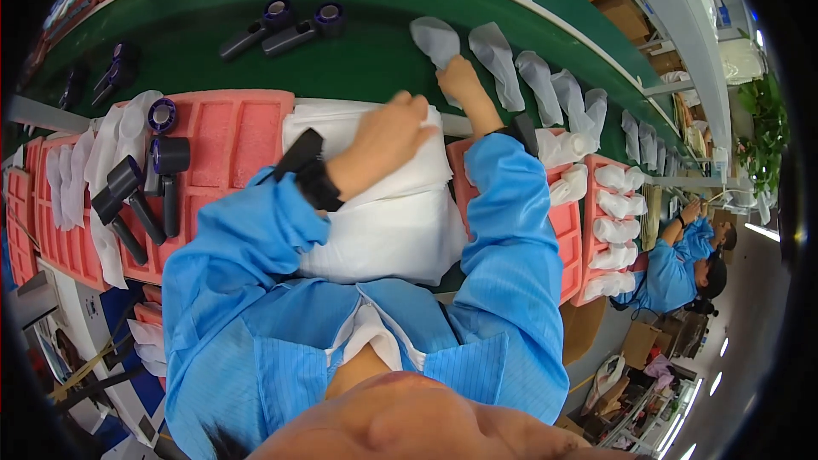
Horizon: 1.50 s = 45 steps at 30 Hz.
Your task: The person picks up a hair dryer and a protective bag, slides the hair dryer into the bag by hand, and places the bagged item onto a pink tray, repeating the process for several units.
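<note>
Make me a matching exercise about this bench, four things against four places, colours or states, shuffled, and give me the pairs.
Things:
1. left hand
2. right hand
3. compartmented tray at left
4. long work surface

Matches:
A. pink
B. touching a wrapped item
C. green
D. over the stack of white sheets

Pairs: 1-D, 2-B, 3-A, 4-C

Bright, even light here! Ceiling tubes glare white on the right, the left hand smears slightly, and the bench bows in strong fisheye distortion.
</note>
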Each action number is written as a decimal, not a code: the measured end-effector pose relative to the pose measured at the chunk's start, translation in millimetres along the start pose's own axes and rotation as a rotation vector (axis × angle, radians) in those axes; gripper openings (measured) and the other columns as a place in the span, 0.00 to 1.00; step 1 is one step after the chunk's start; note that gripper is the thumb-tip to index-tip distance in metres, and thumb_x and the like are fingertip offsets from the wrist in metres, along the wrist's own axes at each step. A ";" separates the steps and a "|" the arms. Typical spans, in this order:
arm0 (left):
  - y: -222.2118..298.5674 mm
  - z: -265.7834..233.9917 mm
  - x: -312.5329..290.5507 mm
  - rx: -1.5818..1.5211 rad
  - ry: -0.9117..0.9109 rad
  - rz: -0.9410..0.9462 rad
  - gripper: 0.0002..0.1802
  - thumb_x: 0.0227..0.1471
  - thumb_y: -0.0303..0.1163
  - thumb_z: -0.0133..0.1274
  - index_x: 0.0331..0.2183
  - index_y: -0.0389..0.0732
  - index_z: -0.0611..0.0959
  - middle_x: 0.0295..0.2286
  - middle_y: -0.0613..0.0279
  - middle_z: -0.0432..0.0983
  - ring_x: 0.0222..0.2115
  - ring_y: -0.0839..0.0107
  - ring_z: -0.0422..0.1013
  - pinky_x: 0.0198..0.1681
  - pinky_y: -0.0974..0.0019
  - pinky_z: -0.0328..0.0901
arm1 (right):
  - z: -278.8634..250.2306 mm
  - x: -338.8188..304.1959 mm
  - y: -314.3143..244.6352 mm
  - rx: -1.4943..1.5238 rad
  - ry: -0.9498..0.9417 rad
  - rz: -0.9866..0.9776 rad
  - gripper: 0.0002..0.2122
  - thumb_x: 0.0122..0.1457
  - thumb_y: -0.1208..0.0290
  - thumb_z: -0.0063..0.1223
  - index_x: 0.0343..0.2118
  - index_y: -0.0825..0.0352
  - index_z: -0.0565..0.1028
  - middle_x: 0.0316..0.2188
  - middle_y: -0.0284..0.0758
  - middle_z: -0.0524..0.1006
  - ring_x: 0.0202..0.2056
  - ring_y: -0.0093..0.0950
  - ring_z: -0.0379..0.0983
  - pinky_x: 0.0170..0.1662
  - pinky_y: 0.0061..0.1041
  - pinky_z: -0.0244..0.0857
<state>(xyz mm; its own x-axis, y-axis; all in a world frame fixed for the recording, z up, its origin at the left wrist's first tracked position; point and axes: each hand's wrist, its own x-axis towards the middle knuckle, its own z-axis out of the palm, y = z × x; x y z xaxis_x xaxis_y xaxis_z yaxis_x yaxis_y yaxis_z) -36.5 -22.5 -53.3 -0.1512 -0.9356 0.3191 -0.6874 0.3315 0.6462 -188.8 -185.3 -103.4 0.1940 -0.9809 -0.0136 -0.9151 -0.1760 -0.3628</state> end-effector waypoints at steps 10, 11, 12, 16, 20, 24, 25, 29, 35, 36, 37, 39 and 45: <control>-13.0 47.2 -8.3 0.193 -0.057 0.041 0.18 0.42 0.37 0.59 0.33 0.35 0.75 0.31 0.51 0.71 0.28 0.57 0.73 0.28 0.59 0.68 | 58.2 69.6 -100.9 0.597 -0.053 -0.370 0.40 0.36 0.60 0.70 0.52 0.76 0.65 0.51 0.50 0.69 0.52 0.39 0.67 0.53 0.30 0.62; -16.7 47.7 -7.8 0.205 -0.046 0.033 0.18 0.42 0.37 0.59 0.33 0.35 0.75 0.31 0.51 0.71 0.28 0.57 0.73 0.28 0.59 0.68 | 67.3 74.8 -118.0 0.577 -0.039 -0.423 0.40 0.33 0.59 0.71 0.50 0.76 0.67 0.48 0.49 0.71 0.50 0.40 0.68 0.52 0.31 0.63; -18.8 48.9 -8.1 0.139 -0.048 -0.066 0.17 0.42 0.36 0.59 0.32 0.35 0.76 0.30 0.51 0.72 0.28 0.57 0.73 0.28 0.58 0.68 | 71.3 79.0 -127.8 0.555 -0.022 -0.474 0.40 0.30 0.59 0.71 0.49 0.75 0.69 0.45 0.49 0.73 0.48 0.40 0.70 0.51 0.31 0.64; -22.5 52.5 -6.7 0.004 -0.039 -0.160 0.14 0.42 0.33 0.58 0.31 0.35 0.77 0.28 0.52 0.74 0.26 0.58 0.73 0.28 0.58 0.67 | 67.3 88.0 -127.8 0.499 -0.262 -0.336 0.38 0.29 0.60 0.72 0.46 0.75 0.71 0.38 0.45 0.77 0.43 0.37 0.73 0.48 0.28 0.65; -35.7 23.5 -14.0 -0.196 -0.041 -0.058 0.12 0.43 0.32 0.59 0.30 0.36 0.78 0.24 0.55 0.75 0.22 0.62 0.71 0.26 0.61 0.66 | -9.5 26.5 -137.2 0.756 -0.160 -0.298 0.31 0.30 0.65 0.72 0.40 0.75 0.73 0.35 0.41 0.76 0.37 0.30 0.73 0.45 0.24 0.65; -49.0 -0.2 -18.6 -0.771 -0.161 -0.194 0.09 0.47 0.31 0.58 0.30 0.36 0.78 0.21 0.63 0.74 0.19 0.74 0.67 0.24 0.70 0.62 | -109.5 -50.6 -80.5 0.778 0.151 -0.414 0.28 0.33 0.68 0.68 0.41 0.72 0.71 0.34 0.37 0.75 0.37 0.28 0.72 0.43 0.24 0.66; -46.5 -9.6 -18.1 -0.899 -0.183 -0.236 0.09 0.49 0.31 0.57 0.29 0.36 0.77 0.21 0.67 0.73 0.19 0.80 0.64 0.24 0.74 0.60 | -125.0 -65.1 -61.0 0.880 0.191 -0.422 0.28 0.34 0.69 0.67 0.42 0.72 0.70 0.34 0.37 0.75 0.37 0.27 0.72 0.42 0.24 0.66; -25.4 -38.9 -11.4 -1.036 -0.189 -0.231 0.07 0.52 0.29 0.56 0.28 0.36 0.76 0.22 0.72 0.71 0.20 0.85 0.61 0.24 0.78 0.58 | -158.2 -116.8 -15.9 0.880 0.290 -0.495 0.25 0.34 0.74 0.63 0.40 0.70 0.69 0.36 0.37 0.72 0.36 0.25 0.70 0.42 0.23 0.65; -11.1 -63.0 -17.6 -1.054 -0.098 -0.287 0.05 0.55 0.29 0.52 0.31 0.38 0.75 0.25 0.71 0.71 0.23 0.83 0.64 0.27 0.77 0.59 | -134.1 -140.8 -40.3 0.785 0.131 -0.649 0.25 0.30 0.77 0.64 0.37 0.68 0.68 0.37 0.39 0.70 0.35 0.27 0.69 0.40 0.23 0.65; -5.7 -66.1 -19.2 -1.103 -0.014 -0.295 0.04 0.55 0.28 0.51 0.31 0.38 0.74 0.27 0.70 0.71 0.24 0.83 0.65 0.28 0.77 0.60 | -126.9 -139.0 -47.4 0.732 0.090 -0.760 0.26 0.30 0.78 0.64 0.37 0.69 0.68 0.37 0.40 0.69 0.35 0.28 0.70 0.38 0.24 0.65; -1.6 -69.1 -21.3 -1.151 0.074 -0.304 0.04 0.56 0.28 0.50 0.32 0.39 0.74 0.28 0.70 0.71 0.26 0.82 0.65 0.29 0.76 0.60 | -119.7 -137.1 -58.1 0.734 0.087 -0.765 0.26 0.30 0.78 0.64 0.37 0.69 0.68 0.37 0.40 0.69 0.35 0.28 0.70 0.38 0.24 0.65; 7.4 -73.7 -22.8 -1.224 0.112 -0.286 0.03 0.57 0.28 0.49 0.33 0.39 0.73 0.29 0.70 0.71 0.27 0.82 0.66 0.30 0.76 0.61 | -108.3 -135.8 -79.4 0.488 0.163 -0.885 0.30 0.30 0.80 0.65 0.43 0.69 0.69 0.40 0.41 0.68 0.37 0.33 0.70 0.37 0.27 0.68; 9.0 -74.3 -28.2 -1.256 0.298 -0.188 0.04 0.53 0.23 0.50 0.34 0.39 0.75 0.30 0.66 0.73 0.29 0.77 0.69 0.31 0.75 0.62 | -71.5 -132.2 -112.6 0.291 0.285 -0.807 0.36 0.32 0.81 0.66 0.52 0.68 0.67 0.41 0.42 0.67 0.38 0.38 0.70 0.35 0.29 0.69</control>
<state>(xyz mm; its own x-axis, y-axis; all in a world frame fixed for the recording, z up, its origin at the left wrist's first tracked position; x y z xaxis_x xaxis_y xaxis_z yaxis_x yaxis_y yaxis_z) 14.3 15.9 -5.0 0.1478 -0.9707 0.1894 0.4730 0.2375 0.8484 -136.7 -41.7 5.8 0.6080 -0.5583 0.5645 -0.4058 -0.8296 -0.3835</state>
